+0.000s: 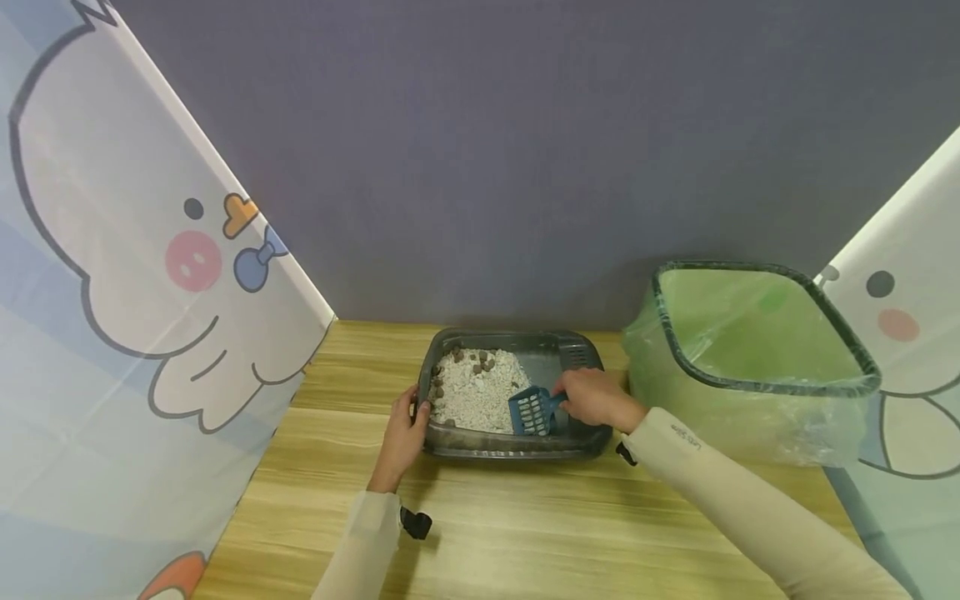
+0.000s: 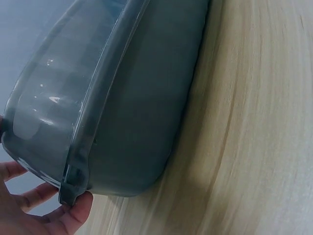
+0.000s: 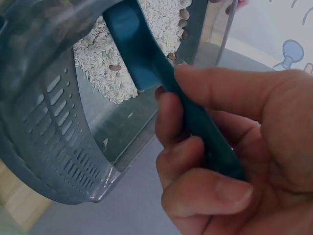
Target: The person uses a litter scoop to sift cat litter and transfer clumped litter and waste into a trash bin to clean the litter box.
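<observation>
A dark grey litter box (image 1: 517, 447) sits on the wooden surface, with pale pellet litter (image 1: 480, 400) heaped over its left and middle part. Brown clumps (image 1: 483, 364) lie along the litter's far and left edges. My left hand (image 1: 401, 437) grips the box's left end; in the left wrist view its thumb and fingers pinch the rim (image 2: 73, 183) at a corner. With my right hand (image 1: 596, 398) I hold a blue slotted litter scoop (image 1: 531, 412), fingers curled round its handle (image 3: 198, 122). The scoop's head is at the right edge of the litter, inside the box.
To the right stands a large greenish bin (image 1: 720, 425) with a dark rim, lined with a clear plastic bag. A grey wall (image 1: 487, 167) rises behind the box. Cartoon-printed panels (image 1: 112, 208) flank both sides. Wooden surface (image 1: 510, 533) extends in front of the box.
</observation>
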Motion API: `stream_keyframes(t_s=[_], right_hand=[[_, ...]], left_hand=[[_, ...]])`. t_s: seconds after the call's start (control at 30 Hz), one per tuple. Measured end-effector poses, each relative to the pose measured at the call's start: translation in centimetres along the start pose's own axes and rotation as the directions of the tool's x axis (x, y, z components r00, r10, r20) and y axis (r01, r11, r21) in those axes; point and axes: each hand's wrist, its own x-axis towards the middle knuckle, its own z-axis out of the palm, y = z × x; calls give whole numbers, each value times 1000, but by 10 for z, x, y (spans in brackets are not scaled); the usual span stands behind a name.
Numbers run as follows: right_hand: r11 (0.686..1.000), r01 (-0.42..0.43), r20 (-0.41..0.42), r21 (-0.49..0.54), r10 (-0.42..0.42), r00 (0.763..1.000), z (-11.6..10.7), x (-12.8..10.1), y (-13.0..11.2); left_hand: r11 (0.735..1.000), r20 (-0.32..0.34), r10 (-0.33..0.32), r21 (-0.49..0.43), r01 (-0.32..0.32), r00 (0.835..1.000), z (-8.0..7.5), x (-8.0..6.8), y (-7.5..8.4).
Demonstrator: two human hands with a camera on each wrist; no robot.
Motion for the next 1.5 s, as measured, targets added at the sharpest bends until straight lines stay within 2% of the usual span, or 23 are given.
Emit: stream_keyframes(t_s=[0.27, 0.5, 0.7, 0.83, 1.03, 1.13, 1.3, 1.5], right_hand=[[992, 26, 80, 120, -36, 996, 14, 6, 3], [982, 46, 72, 182, -60, 996, 33, 14, 3], [971, 16, 75, 238, -35, 997, 44, 20, -2], [953, 18, 65, 301, -39, 997, 52, 23, -4], [931, 70, 28, 357, -86, 996, 68, 27, -8], [929, 90, -8, 358, -94, 996, 73, 31, -12], [932, 66, -38, 355, -57, 998, 84, 40, -18], [931, 89, -78, 354, -66, 995, 97, 52, -23]], left_hand=[[999, 42, -7, -44, 9, 999, -5, 1, -1], [998, 61, -9, -65, 13, 998, -5, 3, -1], [999, 47, -9, -52, 12, 999, -5, 5, -3], [998, 44, -8, -55, 10, 999, -5, 4, -4], [998, 39, 3, -67, 0, 999, -2, 4, -6], [998, 34, 6, -65, -4, 999, 0, 4, -8], [999, 23, 27, -48, -26, 999, 4, 4, -8], [998, -29, 30, -51, -32, 999, 5, 4, -5]])
